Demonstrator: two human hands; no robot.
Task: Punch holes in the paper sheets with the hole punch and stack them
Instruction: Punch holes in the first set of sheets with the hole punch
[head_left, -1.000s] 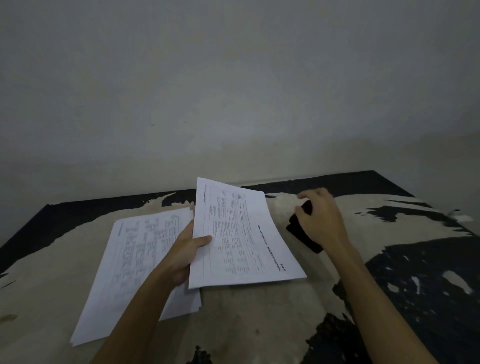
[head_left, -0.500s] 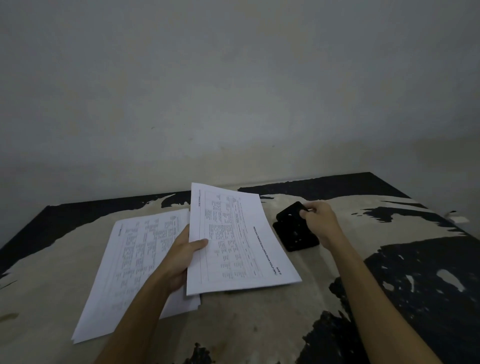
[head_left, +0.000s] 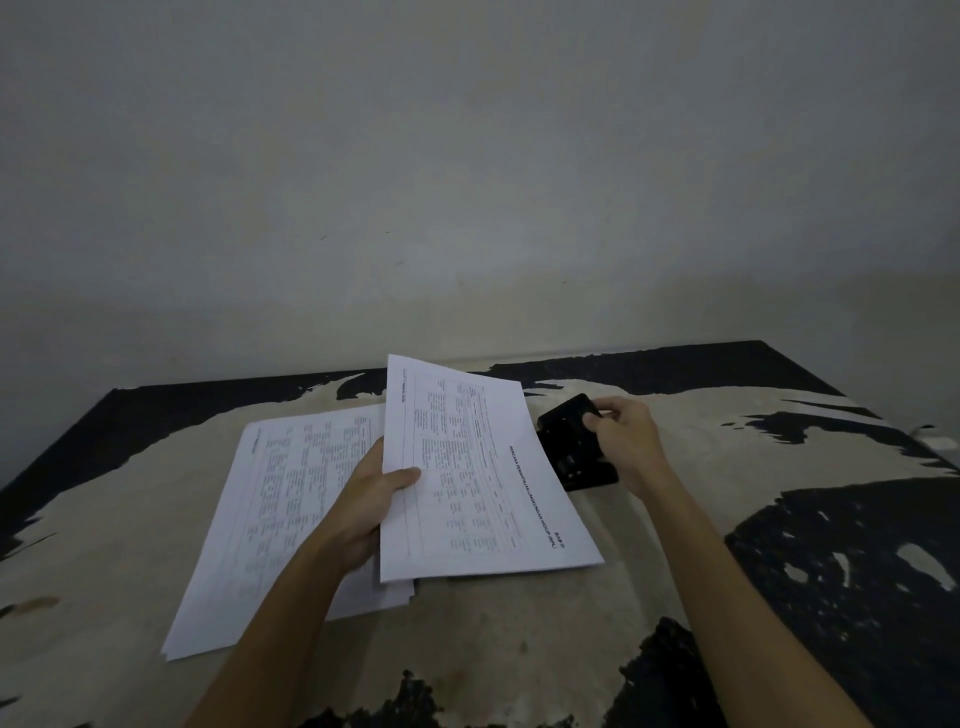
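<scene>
My left hand (head_left: 366, 506) pinches the left edge of a printed paper sheet (head_left: 483, 467) and holds it tilted above the table, thumb on top. Under my left forearm a stack of printed sheets (head_left: 280, 499) lies flat on the table. To the right of the held sheet a black hole punch (head_left: 574, 441) rests on the table, its far end raised. My right hand (head_left: 626, 439) grips the punch's far right side with fingers curled on it. The held sheet's right edge lies just left of the punch and hides part of its base.
The worn table (head_left: 519, 634) has beige patches and black peeling areas. A plain wall (head_left: 467, 182) stands close behind its far edge. The table's right corner is at the far right.
My right hand slid from on top of the punch to its far right side, uncovering it, and the punch's far end has come up. The held sheet shifted slightly left.
</scene>
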